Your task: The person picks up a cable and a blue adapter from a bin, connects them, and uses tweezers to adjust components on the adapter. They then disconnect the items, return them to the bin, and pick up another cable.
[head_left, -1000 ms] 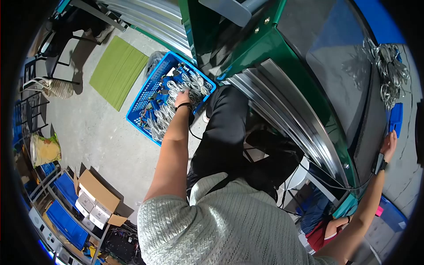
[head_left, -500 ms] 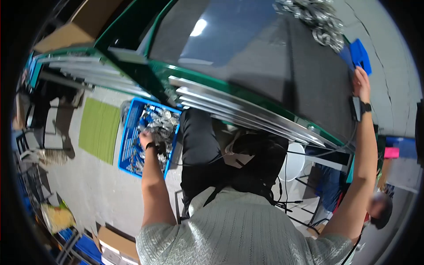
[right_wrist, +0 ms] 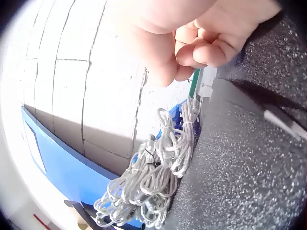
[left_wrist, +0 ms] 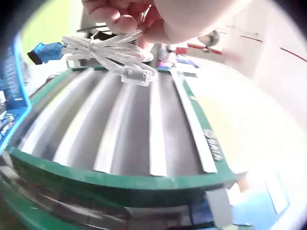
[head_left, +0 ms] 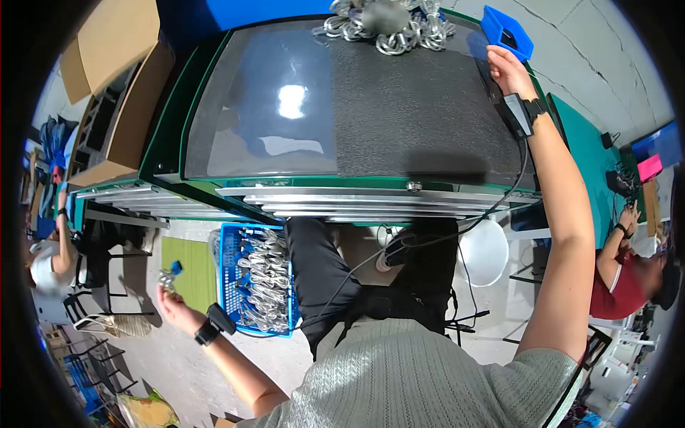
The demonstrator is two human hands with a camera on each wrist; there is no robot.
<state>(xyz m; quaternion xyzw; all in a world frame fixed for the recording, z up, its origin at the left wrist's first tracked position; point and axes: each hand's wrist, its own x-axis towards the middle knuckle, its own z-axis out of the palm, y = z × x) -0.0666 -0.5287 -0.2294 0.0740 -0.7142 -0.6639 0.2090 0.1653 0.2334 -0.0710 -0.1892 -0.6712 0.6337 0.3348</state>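
Head view: the left hand (head_left: 182, 314) is held out over the floor, its thumb and fingers pinching a small tied coil of clear, silvery cable with a blue plug (head_left: 171, 274), the object in hand, which is clear of the blue perforated plastic basket (head_left: 223, 285) beside the seated person's leg; the basket stands on the floor within that arm's reach, probably so that its many clear cable coils (head_left: 264, 278) lie close by; the right hand (head_left: 512, 75) is at the near corner of a shallow blue plastic tray (head_left: 524, 46), though whether it touches the tray cannot be told; a heap of similar clear coils (head_left: 396, 43) lies at the far edge of the green-framed workbench, on a dark grey textured mat (head_left: 407, 114) partly covered by a glossy transparent sheet (head_left: 250, 135); in the room are an open brown cardboard box (head_left: 125, 128), a green floor mat (head_left: 189, 260) and a person in a red top (head_left: 621, 289). Left wrist view: the coil is gripped at one end, which leaves the blue plug and a clear rectangular connector (left_wrist: 136, 75) exposed; a tie keeps the bundle compact; silvery metal strips in a green frame (left_wrist: 192, 181) fill the background. Right wrist view: the fingers are bent, with nothing seen between them; the heap lies beyond them along the mat's edge, before a pale jointed wall (right_wrist: 67, 91).
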